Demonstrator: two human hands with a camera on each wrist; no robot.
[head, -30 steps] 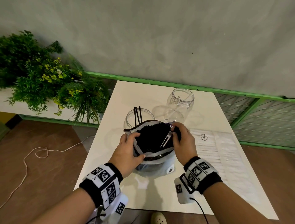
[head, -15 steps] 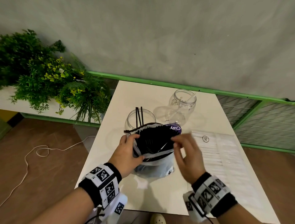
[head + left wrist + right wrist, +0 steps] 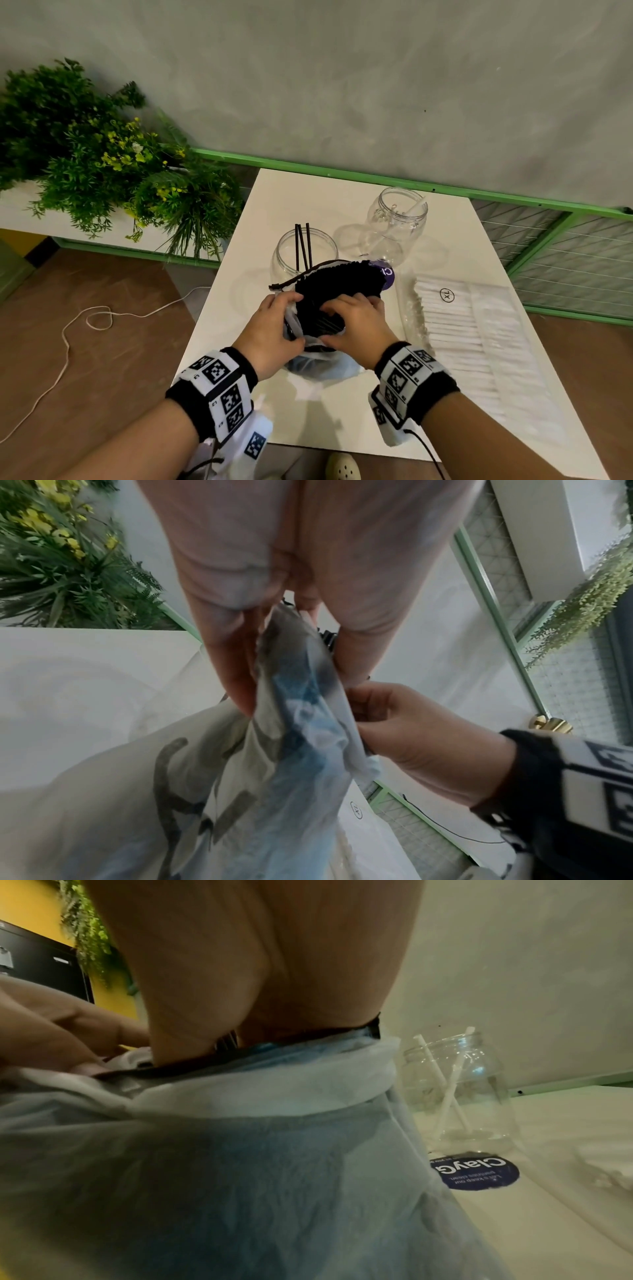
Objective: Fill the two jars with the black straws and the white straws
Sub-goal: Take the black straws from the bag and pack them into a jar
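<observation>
A thin plastic bag (image 3: 329, 363) full of black straws (image 3: 342, 281) stands on the white table (image 3: 342, 418). My left hand (image 3: 274, 322) grips the bag's left rim, thumb and fingers pinching the plastic (image 3: 291, 737). My right hand (image 3: 356, 315) reaches into the bag's mouth, its fingers curled into the black straws and its thumb at the near rim. Behind the bag, a clear jar (image 3: 284, 260) holds three black straws (image 3: 303, 246). A second clear jar (image 3: 397, 222) farther right holds white straws (image 3: 448, 1093).
A flat clear pack of white straws (image 3: 479, 342) marked XL lies right of the bag. A round purple sticker (image 3: 476, 1173) lies by the second jar. Green plants (image 3: 102, 164) stand left of the table, a green railing (image 3: 548, 205) behind it, a cord (image 3: 85, 318) on the floor.
My right hand let go of the bag's right rim, lifted off, then came down into the bag's mouth onto the black straws. The left hand kept its hold on the rim.
</observation>
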